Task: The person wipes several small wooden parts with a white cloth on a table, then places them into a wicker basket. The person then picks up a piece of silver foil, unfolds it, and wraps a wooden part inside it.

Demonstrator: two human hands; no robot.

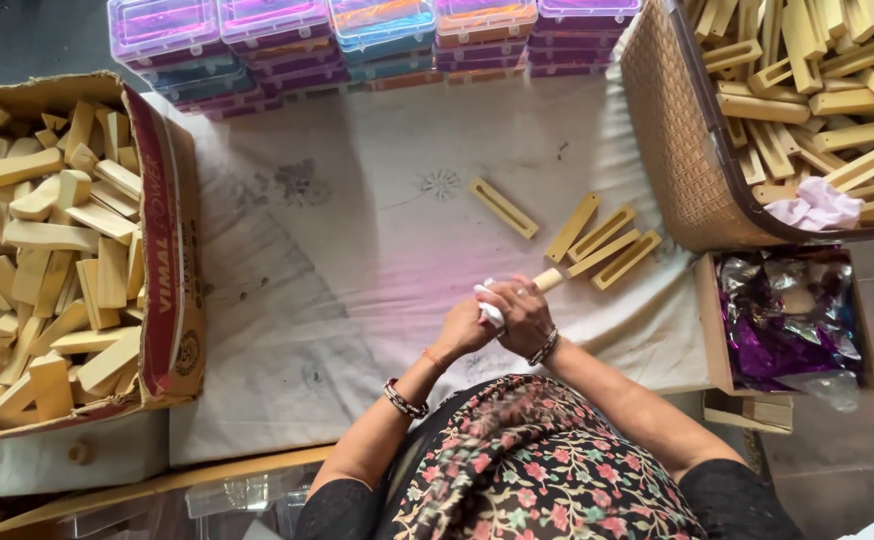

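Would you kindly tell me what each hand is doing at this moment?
Left hand: closed around a white cloth held against the wooden piece.
Right hand: closed on the same wooden piece.

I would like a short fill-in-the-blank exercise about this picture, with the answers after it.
1. Both hands hold a wooden piece and a ____ cloth.
2. The cardboard box full of wooden blocks stands on the person's ____ side.
3. Loose on the white sheet lie ____ slotted wooden pieces.
4. A pink cloth lies in the woven ____.

Answers: white; left; five; basket
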